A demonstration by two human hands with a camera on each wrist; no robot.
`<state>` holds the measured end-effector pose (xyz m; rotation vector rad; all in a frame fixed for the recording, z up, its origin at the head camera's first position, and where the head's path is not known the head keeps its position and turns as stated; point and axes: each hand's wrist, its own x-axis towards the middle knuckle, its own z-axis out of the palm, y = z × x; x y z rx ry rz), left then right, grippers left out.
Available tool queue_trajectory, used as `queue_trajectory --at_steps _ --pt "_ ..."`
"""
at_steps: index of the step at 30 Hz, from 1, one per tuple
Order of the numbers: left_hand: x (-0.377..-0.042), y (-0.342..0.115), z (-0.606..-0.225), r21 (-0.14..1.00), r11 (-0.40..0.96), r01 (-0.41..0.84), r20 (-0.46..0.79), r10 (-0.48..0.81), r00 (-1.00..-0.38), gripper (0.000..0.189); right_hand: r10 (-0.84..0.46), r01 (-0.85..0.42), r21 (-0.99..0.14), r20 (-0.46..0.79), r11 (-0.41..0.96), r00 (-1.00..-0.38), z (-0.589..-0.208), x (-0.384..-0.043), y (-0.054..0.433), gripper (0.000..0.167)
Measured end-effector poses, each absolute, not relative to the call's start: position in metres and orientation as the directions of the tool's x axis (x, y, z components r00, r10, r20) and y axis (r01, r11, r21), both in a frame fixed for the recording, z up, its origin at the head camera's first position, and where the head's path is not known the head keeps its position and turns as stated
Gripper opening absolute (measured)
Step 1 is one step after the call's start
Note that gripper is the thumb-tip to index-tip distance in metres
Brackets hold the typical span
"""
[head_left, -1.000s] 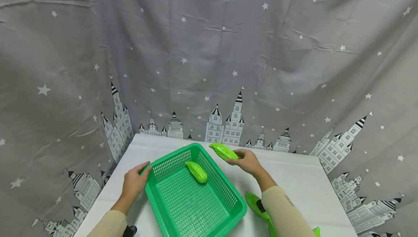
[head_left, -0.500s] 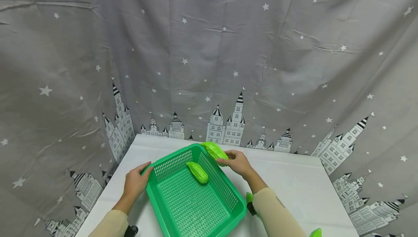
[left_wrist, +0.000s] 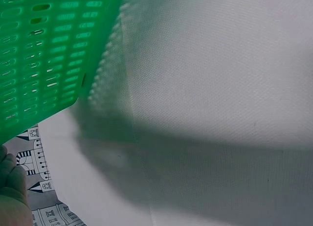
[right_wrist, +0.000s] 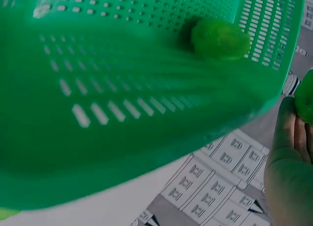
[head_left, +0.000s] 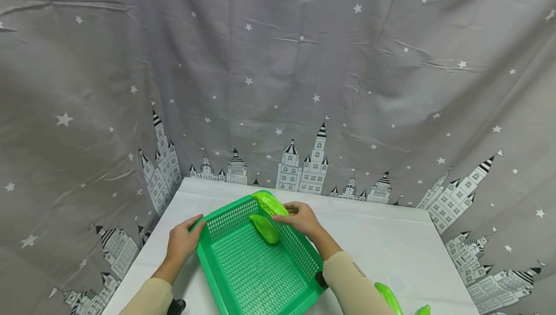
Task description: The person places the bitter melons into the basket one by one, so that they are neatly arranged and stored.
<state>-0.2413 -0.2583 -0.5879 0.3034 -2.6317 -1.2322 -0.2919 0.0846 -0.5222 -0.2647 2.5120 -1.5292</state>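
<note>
A green plastic basket [head_left: 230, 205] with slotted walls stands on the white table. My left hand [head_left: 182, 240] grips its rim at the left corner; in the left wrist view, part of that hand [left_wrist: 12, 194] shows below the basket wall [left_wrist: 49, 55]. Between thumb and fingers, my right hand [head_left: 301, 219] holds a ridged, bright green bitter melon [head_left: 268, 202] by its blunt end, over the far right rim. A second bitter melon [head_left: 265, 229] lies inside the basket, against the right wall. The right wrist view shows the held bitter melon [right_wrist: 306, 96] only partly.
Two more bright green pieces, one long [head_left: 388, 297] and one at the frame's bottom [head_left: 423, 310], lie on the table at lower right, partly cut off or behind the right sleeve [head_left: 354, 283]. A grey curtain [head_left: 269, 74] printed with castles and stars hangs behind the table.
My right hand has moved left with the bitter melon, from beside the basket to over its far right rim. My left hand keeps its place on the basket.
</note>
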Motion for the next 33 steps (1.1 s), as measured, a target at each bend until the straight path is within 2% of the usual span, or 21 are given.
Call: queue_trajectory --at_steps 5,33 --pt "-0.241 -0.260 -0.588 0.774 0.625 -0.097 0.111 -0.284 -0.952 0.042 -0.241 -0.066 -0.894 -0.048 0.444 -0.969 -0.525 -0.290 0.069 0.062" --pt "-0.241 -0.260 -0.591 0.798 0.596 -0.085 0.126 -0.303 -0.945 0.039 -0.001 0.013 -0.902 -0.015 0.431 -1.000 -0.567 -0.271 0.002 0.057"
